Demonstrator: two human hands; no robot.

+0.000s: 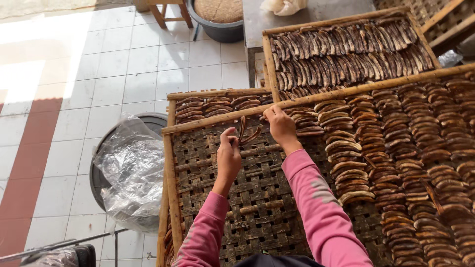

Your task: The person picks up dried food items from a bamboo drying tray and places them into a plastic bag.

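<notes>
One head-worn camera looks steeply down and forward from close above the woven tray (257, 198), taking in further trays ahead and the tiled floor (123, 74) at left.

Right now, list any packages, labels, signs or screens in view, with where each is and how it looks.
No labels, signs or screens show.
Clear plastic bag: crumpled, lining the dark round tub on the floor, left of the woven tray.
White bag: bunched on the grey table, top edge.
Plastic-wrapped bundle: bottom left corner, greyish, unclear.
</notes>
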